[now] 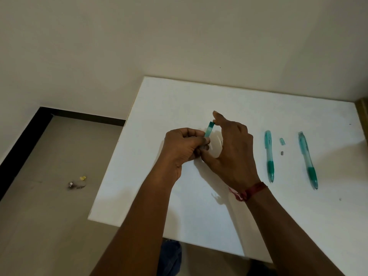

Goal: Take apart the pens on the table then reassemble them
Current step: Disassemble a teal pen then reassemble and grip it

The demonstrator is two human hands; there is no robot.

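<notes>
While clear of table edges, left grip and right grip around pen.

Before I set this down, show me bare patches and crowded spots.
Bare: the far strip of the table behind the right hand; the stretch from the left hand, gripping a pen barrel, to the left edge; the near corner right of the right pen. Crowded: between the left pen and right pen, where a teal cap and grey piece lie.
</notes>
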